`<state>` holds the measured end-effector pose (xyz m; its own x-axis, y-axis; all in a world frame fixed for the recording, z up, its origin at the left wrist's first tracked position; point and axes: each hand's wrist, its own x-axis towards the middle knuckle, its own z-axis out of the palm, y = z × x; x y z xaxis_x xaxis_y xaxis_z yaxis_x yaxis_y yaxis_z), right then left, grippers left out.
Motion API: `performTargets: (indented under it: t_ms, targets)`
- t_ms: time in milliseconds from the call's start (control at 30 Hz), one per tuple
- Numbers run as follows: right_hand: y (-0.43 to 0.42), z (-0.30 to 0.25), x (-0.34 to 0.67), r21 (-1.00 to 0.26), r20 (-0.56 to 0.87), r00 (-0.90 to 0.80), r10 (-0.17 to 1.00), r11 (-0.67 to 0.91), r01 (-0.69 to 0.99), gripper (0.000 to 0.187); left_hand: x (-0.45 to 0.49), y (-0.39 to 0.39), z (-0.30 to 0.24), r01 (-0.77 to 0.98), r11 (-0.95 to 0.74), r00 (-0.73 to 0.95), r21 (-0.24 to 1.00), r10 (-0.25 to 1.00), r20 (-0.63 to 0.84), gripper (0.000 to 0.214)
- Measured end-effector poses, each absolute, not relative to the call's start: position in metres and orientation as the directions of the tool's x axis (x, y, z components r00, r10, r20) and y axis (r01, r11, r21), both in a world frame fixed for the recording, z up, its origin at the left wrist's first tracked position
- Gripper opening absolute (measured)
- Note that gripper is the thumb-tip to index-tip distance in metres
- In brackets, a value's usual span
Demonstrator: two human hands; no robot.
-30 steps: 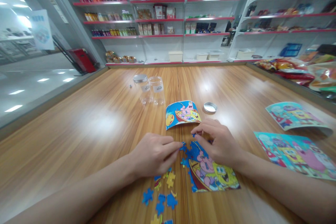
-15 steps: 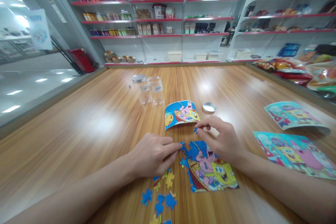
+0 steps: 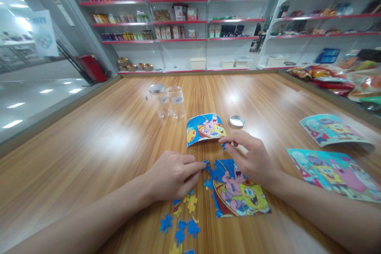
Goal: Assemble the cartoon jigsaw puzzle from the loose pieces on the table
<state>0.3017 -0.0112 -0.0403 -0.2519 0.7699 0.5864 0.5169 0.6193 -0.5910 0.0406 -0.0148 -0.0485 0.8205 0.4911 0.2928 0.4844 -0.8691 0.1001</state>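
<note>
Between the thumb and fingers of my right hand (image 3: 251,154) is a small blue jigsaw piece (image 3: 223,146), held above the table near the picture card's lower edge. My left hand (image 3: 175,174) is closed, its index fingertip pressed on another blue jigsaw piece (image 3: 206,165) at the upper left of the partly joined puzzle (image 3: 238,194). That puzzle shows cartoon figures in a boat and has a jagged left edge. A curved picture card (image 3: 205,129) with the same scene stands just beyond my hands. Loose blue pieces (image 3: 193,228) and yellow pieces (image 3: 192,203) lie below my left hand.
Two clear jars (image 3: 177,105) stand farther back, one with a metal lid on. A loose lid (image 3: 237,121) lies beyond my right hand. At the right are a finished-looking puzzle (image 3: 336,174) and a curved card (image 3: 333,129). Stocked shelves (image 3: 178,22) stand behind the table.
My right index finger has reached slightly leftward over the card's lower edge, and the held piece has shifted a little in the fingers. My left hand stays in place.
</note>
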Motion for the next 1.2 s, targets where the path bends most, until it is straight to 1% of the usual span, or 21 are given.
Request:
performTargets:
  t_ms: [233,500,633,700,800,900,967,1067,1200]
  targets:
    - [-0.011,-0.043,0.301,-0.601,0.581,-0.228,0.782,0.6,0.528,0.011,0.04,-0.014,-0.049,0.487,-0.866,0.822,0.113,0.498,0.277,0.032]
    - [-0.013,-0.043,0.3,-0.603,0.57,-0.245,0.784,0.602,0.523,0.009,0.04,-0.014,-0.049,0.483,-0.871,0.821,0.09,0.486,0.3,0.032]
    - [-0.015,-0.044,0.299,-0.606,0.579,-0.247,0.777,0.612,0.508,0.014,0.04,-0.013,-0.049,0.474,-0.875,0.826,0.099,0.481,0.295,0.031]
    - [-0.016,-0.044,0.298,-0.607,0.581,-0.25,0.775,0.617,0.501,0.017,0.042,-0.014,-0.049,0.474,-0.873,0.813,0.116,0.485,0.323,0.031]
    - [-0.02,-0.044,0.295,-0.608,0.578,-0.273,0.769,0.629,0.485,0.019,0.047,-0.017,-0.048,0.504,-0.841,0.733,0.197,0.537,0.417,0.028]
    - [-0.024,-0.042,0.29,-0.621,0.56,-0.298,0.773,0.63,0.466,0.02,0.055,-0.022,-0.046,0.516,-0.79,0.636,0.33,0.612,0.47,0.02]
    - [-0.027,-0.041,0.287,-0.627,0.552,-0.308,0.775,0.629,0.46,0.018,0.06,-0.025,-0.045,0.516,-0.743,0.591,0.427,0.669,0.45,0.014]
    - [-0.03,-0.039,0.284,-0.626,0.551,-0.318,0.771,0.634,0.454,0.016,0.064,-0.028,-0.042,0.521,-0.646,0.546,0.558,0.755,0.364,0.016]
    - [-0.031,-0.038,0.284,-0.622,0.537,-0.358,0.763,0.646,0.444,0.016,0.065,-0.028,-0.038,0.481,-0.565,0.547,0.671,0.791,0.275,0.02]
